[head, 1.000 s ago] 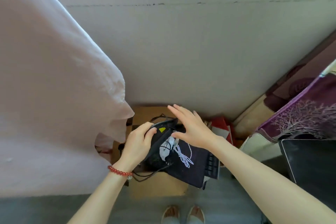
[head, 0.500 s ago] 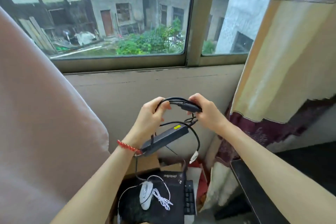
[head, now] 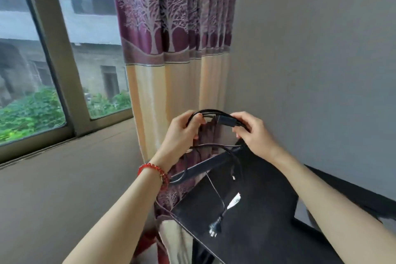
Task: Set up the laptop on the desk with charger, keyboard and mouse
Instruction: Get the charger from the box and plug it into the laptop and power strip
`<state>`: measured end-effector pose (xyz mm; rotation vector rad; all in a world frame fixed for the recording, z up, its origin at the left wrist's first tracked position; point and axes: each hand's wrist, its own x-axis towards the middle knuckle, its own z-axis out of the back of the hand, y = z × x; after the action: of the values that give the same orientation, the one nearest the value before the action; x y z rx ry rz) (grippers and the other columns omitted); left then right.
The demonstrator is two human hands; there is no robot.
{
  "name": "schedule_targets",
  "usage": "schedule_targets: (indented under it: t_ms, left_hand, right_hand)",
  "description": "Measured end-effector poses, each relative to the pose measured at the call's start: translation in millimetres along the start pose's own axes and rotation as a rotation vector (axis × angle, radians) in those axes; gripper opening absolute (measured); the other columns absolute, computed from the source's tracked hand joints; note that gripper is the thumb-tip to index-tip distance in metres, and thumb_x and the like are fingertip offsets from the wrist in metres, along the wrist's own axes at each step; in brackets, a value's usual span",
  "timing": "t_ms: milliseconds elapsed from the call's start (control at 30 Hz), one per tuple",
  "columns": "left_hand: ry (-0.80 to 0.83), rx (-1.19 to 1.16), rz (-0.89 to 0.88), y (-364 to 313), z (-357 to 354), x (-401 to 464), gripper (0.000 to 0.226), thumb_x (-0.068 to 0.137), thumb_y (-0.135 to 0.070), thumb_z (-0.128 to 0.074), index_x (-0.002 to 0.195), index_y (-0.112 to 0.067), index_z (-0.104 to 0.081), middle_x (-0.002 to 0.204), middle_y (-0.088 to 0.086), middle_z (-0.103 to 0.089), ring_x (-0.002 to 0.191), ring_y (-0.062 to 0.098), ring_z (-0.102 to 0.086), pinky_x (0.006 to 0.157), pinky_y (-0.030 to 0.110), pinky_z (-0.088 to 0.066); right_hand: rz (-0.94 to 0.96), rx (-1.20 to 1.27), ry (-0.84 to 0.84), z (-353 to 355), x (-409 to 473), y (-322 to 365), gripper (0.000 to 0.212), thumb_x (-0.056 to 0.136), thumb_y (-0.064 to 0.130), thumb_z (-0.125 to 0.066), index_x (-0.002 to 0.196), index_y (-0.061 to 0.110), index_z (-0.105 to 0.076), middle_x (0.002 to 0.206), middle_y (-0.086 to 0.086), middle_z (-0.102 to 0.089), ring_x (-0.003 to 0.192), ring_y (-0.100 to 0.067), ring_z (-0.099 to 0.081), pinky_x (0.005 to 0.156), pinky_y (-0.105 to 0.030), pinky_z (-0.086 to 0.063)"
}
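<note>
Both hands closed on charger cable point(head: 211, 113) at chest height: left hand point(head: 182, 135), right hand point(head: 251, 133). Brick point(head: 201, 168) hanging below left, long axis slanting. Plug point(head: 215, 228) dangling over dark desk point(head: 257, 231), nearer right hand.

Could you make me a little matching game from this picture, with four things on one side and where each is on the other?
Things:
1. charger cable
2. wall plug
3. red bracelet
4. curtain

Places:
A. on the left wrist
B. dangling above the dark desk
C. hanging beside the window
D. held between both hands

Pairs: 1-D, 2-B, 3-A, 4-C
</note>
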<state>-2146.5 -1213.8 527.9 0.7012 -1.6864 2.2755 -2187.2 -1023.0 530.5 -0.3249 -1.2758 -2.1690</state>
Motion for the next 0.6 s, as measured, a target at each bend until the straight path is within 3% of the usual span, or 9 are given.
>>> schedule_targets:
  t_ms: [100,233,300,400,500,600]
  left_hand:
    - [0.092,-0.061,-0.057,-20,-60,10,0.029,0.096,-0.021,-0.044,0.071,-0.026,-0.058,0.061,-0.009,-0.048,0.049,0.001,-0.044,0.051,0.012,-0.039]
    - [0.200,-0.140,-0.099,-44,-160,12,0.026,0.096,-0.018,-0.043,0.076,-0.018,-0.059,0.057,-0.007,-0.040,0.046,-0.001,-0.040,0.051,0.010,-0.041]
    - [0.233,-0.181,-0.097,-56,-212,8,0.025,0.096,-0.017,-0.043,0.077,-0.016,-0.059,0.058,-0.008,-0.040,0.049,0.001,-0.042,0.052,0.009,-0.042]
    - [0.287,-0.258,-0.046,-68,-279,-2,0.026,0.096,-0.017,-0.043,0.075,-0.018,-0.059,0.057,-0.009,-0.040,0.052,0.006,-0.041,0.055,0.014,-0.044]
    - [0.379,-0.294,-0.003,-74,-341,-21,0.027,0.097,-0.020,-0.042,0.076,-0.021,-0.059,0.060,-0.007,-0.039,0.048,0.000,-0.043,0.058,0.015,-0.046]
    - [0.516,-0.259,0.026,-72,-397,-43,0.026,0.097,-0.022,-0.041,0.080,-0.018,-0.059,0.058,-0.008,-0.037,0.045,-0.001,-0.043,0.068,0.027,-0.048]
  right_hand:
    - [-0.056,-0.048,-0.110,58,-29,-15,0.025,0.088,-0.002,-0.054,0.107,0.012,-0.059,0.075,0.019,-0.056,0.063,0.012,-0.054,0.067,-0.004,-0.042]
    - [-0.163,-0.050,-0.220,147,-85,-43,0.029,0.087,0.004,-0.058,0.100,0.029,-0.057,0.085,0.018,-0.060,0.079,0.003,-0.058,0.084,-0.022,-0.045]
    - [-0.245,-0.044,-0.250,192,-119,-64,0.030,0.086,0.005,-0.060,0.099,0.032,-0.057,0.093,0.017,-0.061,0.091,-0.006,-0.059,0.092,-0.024,-0.044]
    - [-0.358,-0.040,-0.283,244,-170,-101,0.027,0.086,0.004,-0.059,0.097,0.029,-0.058,0.094,0.010,-0.063,0.091,-0.005,-0.058,0.086,-0.016,-0.044]
    - [-0.466,-0.010,-0.320,285,-225,-137,0.026,0.089,0.003,-0.054,0.088,0.028,-0.059,0.088,0.006,-0.063,0.081,-0.008,-0.059,0.080,-0.022,-0.046]
    - [-0.564,0.048,-0.370,316,-277,-168,0.027,0.092,0.001,-0.048,0.088,0.025,-0.060,0.087,0.001,-0.064,0.083,-0.015,-0.059,0.078,-0.024,-0.051]
